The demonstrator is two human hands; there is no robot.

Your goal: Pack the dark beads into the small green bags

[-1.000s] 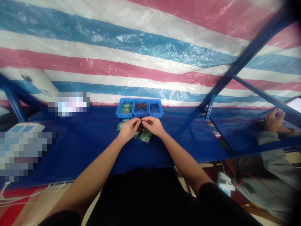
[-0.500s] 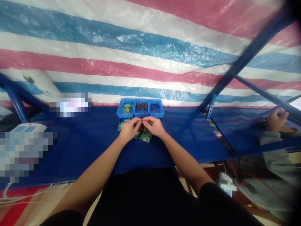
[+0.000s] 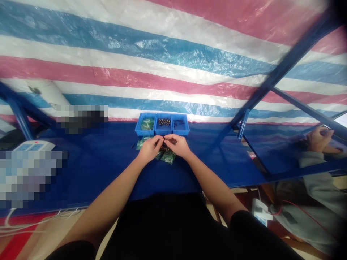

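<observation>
Part [image 3: 164, 138]: small, dark; too small on my feed to make out its shape.
Part location: frame centre, between the fingertips, just below the bins [image 3: 163, 133].
Part axis: can't tell which way it points; fingertips cover most of it.
Left hand [image 3: 149, 149]: palm inward, fingers angled up and right, thumb and fingertips pinched on the part.
Right hand [image 3: 177, 145]: mirrors it, fingers pointing left, also pinched on the part; I see the two sets of fingertips meeting.
Forearms: both run in from the lower corners, converging at centre.
Green pieces [image 3: 168, 157]: flat, glossy, below and between the hands; more by the left hand.
Bins, left to right: green pieces, black-and-gold bits [image 3: 164, 122], dark slivers [image 3: 178, 125].
</observation>
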